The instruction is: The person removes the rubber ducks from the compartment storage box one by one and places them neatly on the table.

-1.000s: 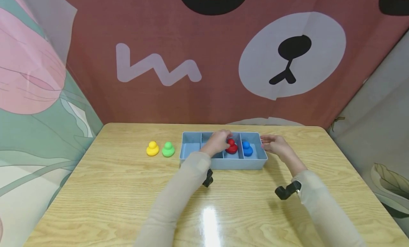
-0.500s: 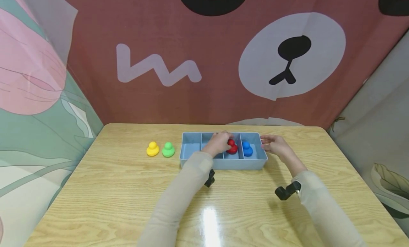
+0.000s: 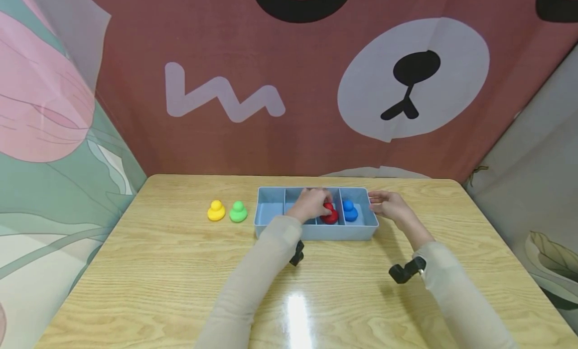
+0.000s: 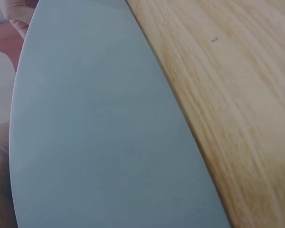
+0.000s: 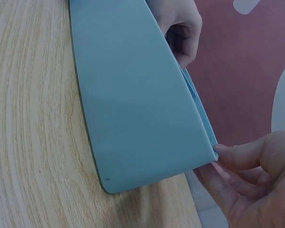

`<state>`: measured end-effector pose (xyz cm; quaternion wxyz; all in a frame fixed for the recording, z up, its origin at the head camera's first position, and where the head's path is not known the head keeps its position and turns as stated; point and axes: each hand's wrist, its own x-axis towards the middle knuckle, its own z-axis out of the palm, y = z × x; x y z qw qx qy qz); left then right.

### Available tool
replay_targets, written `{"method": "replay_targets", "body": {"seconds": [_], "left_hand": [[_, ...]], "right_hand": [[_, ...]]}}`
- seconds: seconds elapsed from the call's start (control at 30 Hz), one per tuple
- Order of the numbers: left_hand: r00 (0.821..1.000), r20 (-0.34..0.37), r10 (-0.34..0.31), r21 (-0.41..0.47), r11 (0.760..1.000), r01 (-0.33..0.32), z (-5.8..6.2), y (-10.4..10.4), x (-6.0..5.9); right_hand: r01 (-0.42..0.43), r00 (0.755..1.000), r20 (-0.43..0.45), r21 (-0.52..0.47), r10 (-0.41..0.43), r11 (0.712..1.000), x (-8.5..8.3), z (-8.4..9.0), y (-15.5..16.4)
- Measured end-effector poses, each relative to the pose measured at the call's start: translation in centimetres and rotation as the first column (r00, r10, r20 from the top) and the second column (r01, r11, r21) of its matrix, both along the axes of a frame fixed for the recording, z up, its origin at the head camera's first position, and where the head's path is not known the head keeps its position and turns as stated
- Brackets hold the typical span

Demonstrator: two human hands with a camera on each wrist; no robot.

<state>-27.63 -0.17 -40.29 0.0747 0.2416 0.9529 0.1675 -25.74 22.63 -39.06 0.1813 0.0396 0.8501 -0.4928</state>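
Left hand [image 3: 312, 202] pinches red toy duck [image 3: 331, 218] | right hand [image 3: 391, 207] grips divided tray [image 3: 338, 233] near counter's [image 3: 180, 268] far edge | advisable: tray steady, light pinch, clear of divider [image 3: 341, 203]

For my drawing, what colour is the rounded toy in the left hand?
The rounded toy is red, clearest in head view.

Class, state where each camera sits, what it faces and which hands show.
Head: worn there, facing forward and down at box and table; left hand, right hand.
Left wrist: worn there, facing the box's front wall; parts of hands.
Right wrist: worn there, facing the same wall; both hands.
Wrist views share box and table.
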Motion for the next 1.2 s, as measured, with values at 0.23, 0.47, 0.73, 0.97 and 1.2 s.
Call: {"method": "replay_targets", "body": {"seconds": [0.23, 0.47, 0.73, 0.97, 1.2], "left_hand": [[1.000, 0.004, 0.000, 0.011, 1.000, 0.000, -0.2, 0.0, -0.1], [1.000, 0.020, 0.004, 0.088, 0.996, -0.006, 0.1, -0.3, 0.1], [1.000, 0.010, -0.011, 0.157, 0.988, 0.009, 0.4, -0.6, -0.2], [0.999, 0.033, -0.030, 0.215, 0.976, 0.022, 1.5, -0.9, -0.1], [0.998, 0.046, -0.041, 0.253, 0.967, 0.028, 2.7, -1.2, 0.0]], "right_hand": [[0.004, 1.000, -0.001, -0.002, -0.004, 1.000, 0.0, 0.0, 0.0], [0.000, 1.000, -0.018, -0.003, 0.000, 1.000, -0.1, -0.2, 0.0], [-0.003, 1.000, -0.026, 0.006, 0.003, 1.000, 0.0, -0.1, -0.1], [-0.002, 1.000, -0.025, 0.009, 0.002, 1.000, -0.1, -0.2, -0.2], [0.009, 1.000, -0.017, 0.017, -0.008, 1.000, -0.1, -0.1, -0.2]]}}
